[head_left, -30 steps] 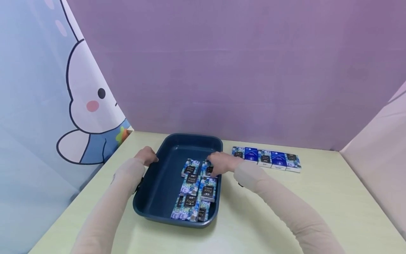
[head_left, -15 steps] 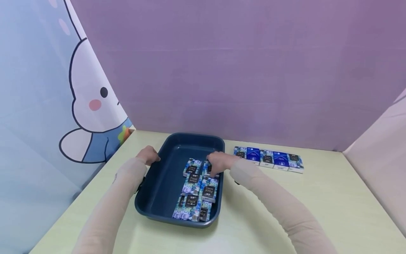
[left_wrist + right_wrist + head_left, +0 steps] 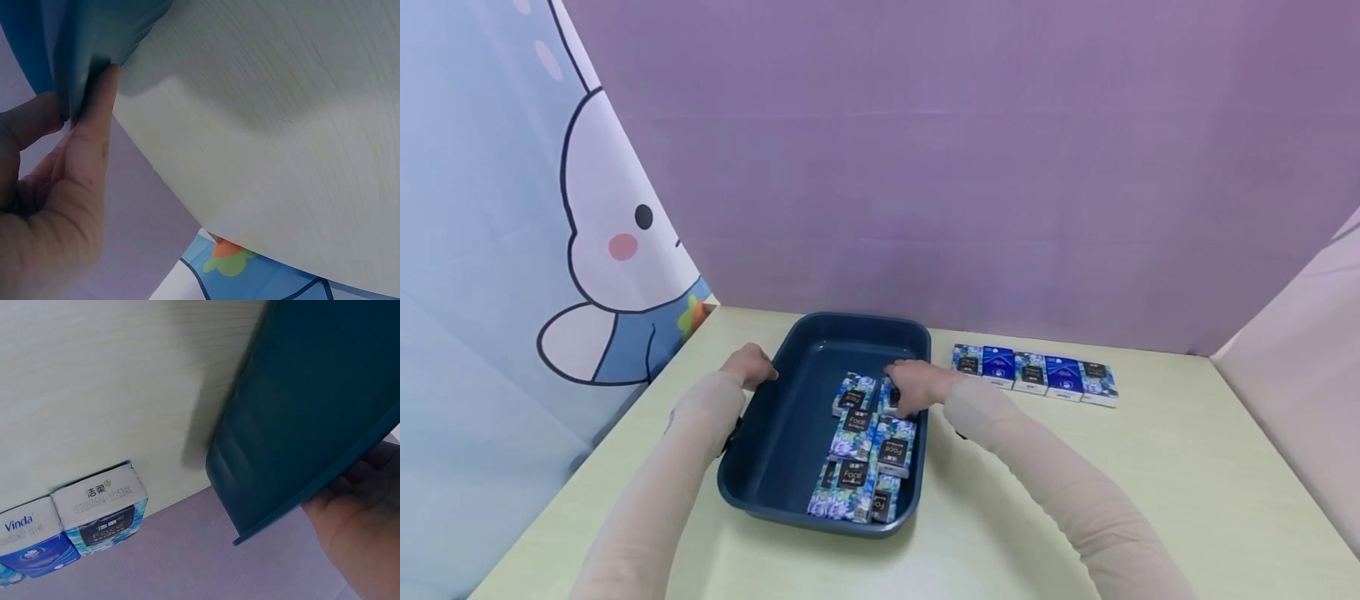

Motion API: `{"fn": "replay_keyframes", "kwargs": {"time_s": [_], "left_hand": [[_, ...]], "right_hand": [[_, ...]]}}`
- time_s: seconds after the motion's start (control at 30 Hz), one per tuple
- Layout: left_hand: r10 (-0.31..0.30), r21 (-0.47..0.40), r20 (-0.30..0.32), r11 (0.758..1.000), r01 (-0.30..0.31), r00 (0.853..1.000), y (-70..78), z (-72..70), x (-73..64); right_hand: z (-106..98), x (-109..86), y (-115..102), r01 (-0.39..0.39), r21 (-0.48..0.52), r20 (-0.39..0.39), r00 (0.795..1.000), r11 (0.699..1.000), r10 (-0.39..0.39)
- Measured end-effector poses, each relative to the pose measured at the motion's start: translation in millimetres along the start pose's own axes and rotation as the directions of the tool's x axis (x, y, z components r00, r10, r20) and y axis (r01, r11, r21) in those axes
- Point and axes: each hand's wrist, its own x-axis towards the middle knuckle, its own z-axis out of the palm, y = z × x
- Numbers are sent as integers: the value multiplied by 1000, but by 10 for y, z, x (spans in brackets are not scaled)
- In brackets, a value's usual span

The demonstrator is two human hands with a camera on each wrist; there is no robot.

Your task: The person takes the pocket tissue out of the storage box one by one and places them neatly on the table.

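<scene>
A dark blue rectangular basin (image 3: 790, 417) stands on the table, with several floral tissue packs (image 3: 850, 433) along its right half, some lying on others. My left hand (image 3: 750, 367) pinches the basin's left rim; in the left wrist view the thumb and fingers (image 3: 103, 100) close on either side of its wall. Over the right rim reaches my right hand (image 3: 917, 386), gripping the rearmost tissue pack (image 3: 886, 402) of the right-hand column between thumb and fingers. The basin wall (image 3: 306, 412) hides those fingertips in the right wrist view.
To the right of the basin, a row of several tissue packs (image 3: 1030, 372), floral and plain blue alternating, lies near the table's (image 3: 1150, 483) back edge. A purple curtain (image 3: 962, 167) hangs behind, and a cartoon-printed cloth (image 3: 482, 275) covers the left side.
The head view has shifted slightly. Both hands keep nearly the same places, the left at the basin rim and the right at the rear tissue pack.
</scene>
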Motion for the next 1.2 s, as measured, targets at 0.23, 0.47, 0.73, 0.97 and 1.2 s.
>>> {"fn": "replay_keyframes", "kwargs": {"time_s": [0.23, 0.47, 0.73, 0.97, 1.2], "left_hand": [[3, -23, 7, 1000, -3, 1000, -4, 23, 17], [-2, -18, 6, 1000, 2, 1000, 20, 22, 18], [12, -15, 0, 1000, -12, 1000, 27, 12, -10], [10, -4, 5, 1000, -10, 1000, 23, 11, -17], [18, 8, -4, 1000, -18, 1000, 29, 2, -29]], "right_hand": [[4, -22, 8, 4, 1, -15, 1000, 1000, -4], [-2, -44, 22, 11, 9, -40, 999, 1000, -11], [-68, -88, 21, 24, 44, -66, 998, 999, -21], [-131, -118, 36, 15, 88, -74, 997, 996, -8], [-241, -187, 40, 22, 99, -91, 996, 995, -13]]}}
